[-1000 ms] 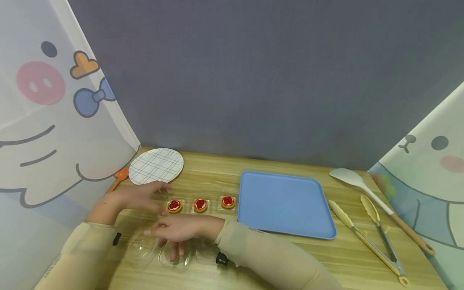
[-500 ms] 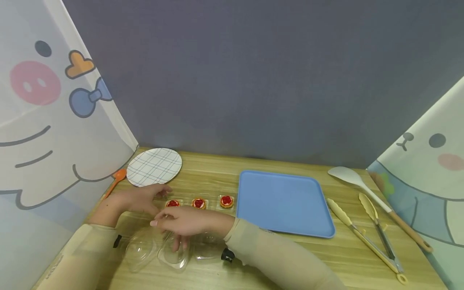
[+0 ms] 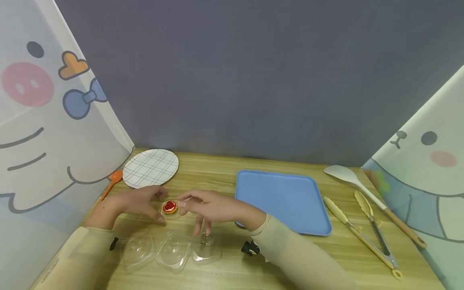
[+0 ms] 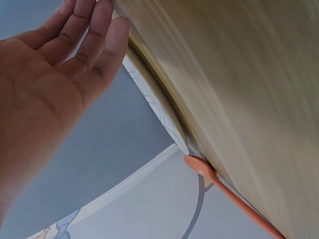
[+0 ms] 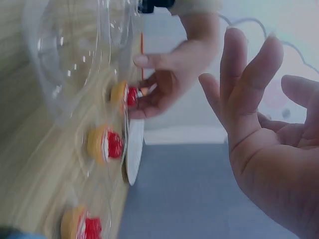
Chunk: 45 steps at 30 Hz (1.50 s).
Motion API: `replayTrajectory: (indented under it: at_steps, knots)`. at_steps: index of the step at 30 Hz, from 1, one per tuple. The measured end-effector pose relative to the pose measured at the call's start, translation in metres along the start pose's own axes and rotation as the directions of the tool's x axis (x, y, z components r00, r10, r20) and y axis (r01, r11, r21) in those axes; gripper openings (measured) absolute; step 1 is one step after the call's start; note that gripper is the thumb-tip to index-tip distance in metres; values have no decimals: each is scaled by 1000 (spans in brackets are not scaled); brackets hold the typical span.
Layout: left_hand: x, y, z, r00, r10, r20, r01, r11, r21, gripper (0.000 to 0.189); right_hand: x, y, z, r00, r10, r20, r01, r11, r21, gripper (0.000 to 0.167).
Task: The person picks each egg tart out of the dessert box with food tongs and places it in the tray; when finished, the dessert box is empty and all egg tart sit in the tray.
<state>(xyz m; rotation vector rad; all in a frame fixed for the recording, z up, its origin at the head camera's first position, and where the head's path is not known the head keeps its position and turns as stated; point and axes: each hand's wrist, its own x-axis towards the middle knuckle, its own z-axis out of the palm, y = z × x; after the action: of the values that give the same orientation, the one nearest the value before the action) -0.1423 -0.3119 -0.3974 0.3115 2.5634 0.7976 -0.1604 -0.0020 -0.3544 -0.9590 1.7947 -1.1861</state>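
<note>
My left hand (image 3: 139, 201) hovers beside a small tart (image 3: 170, 207) with red topping, its fingers loosely bent and nothing between them. In the head view my right hand (image 3: 221, 206) is just right of that tart, fingers apart, hiding the other two. The right wrist view shows all three, a far tart (image 5: 119, 95) next to the left hand, a middle tart (image 5: 103, 144) and a near tart (image 5: 79, 224), each in clear plastic. Nothing is in the right hand. In front of the tarts stand clear plastic domes (image 3: 174, 250) in a row.
A blue tray (image 3: 282, 203) lies to the right. Beyond it are yellow-tipped tongs (image 3: 357, 233) and a white-headed utensil (image 3: 342, 173) with a wooden handle. At the back left, a checked plate (image 3: 150, 168) sits near an orange spoon (image 3: 111, 184) by the wall.
My right hand has moved right, from over the clear domes to beside the left tart, uncovering the domes. The left hand has barely moved. The head view has shifted slightly.
</note>
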Motion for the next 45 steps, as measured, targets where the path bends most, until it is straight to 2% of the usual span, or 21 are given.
replayTrajectory:
  at_steps: [6,11,17,22,26,35,39,42,45]
  knots:
    - [0,-2,2,1000,2,-18,-2,1000,-3,92,-20,15,-20,996,14,-83,-12,1000,21,46]
    - [-4,-4,2,999,28,-24,-28,1000,-11,85,-41,30,-34,989,28,-143,-26,1000,17,46]
    - [-4,-5,4,998,51,-44,-49,998,33,82,-69,49,-53,979,58,-196,-55,998,18,49]
    - [-2,-4,5,996,69,-53,-66,996,58,83,-92,64,-73,965,58,-255,-56,998,16,52]
    - [-1,-4,3,996,65,-57,-61,996,68,83,-112,73,-87,945,54,-321,-52,999,13,53]
    - [-4,-3,3,996,63,-58,-60,997,53,84,-155,90,-110,883,101,-459,-125,992,-22,53]
    - [-4,-3,3,996,66,-60,-62,996,57,83,-179,99,-117,850,85,-520,-136,989,-62,51]
    - [-2,-4,3,995,83,-62,-79,995,63,80,-200,106,-123,807,49,-588,-147,982,-119,49]
    - [-1,-4,4,991,113,-66,-108,991,76,75,-223,110,-129,744,37,-667,-207,962,-178,51]
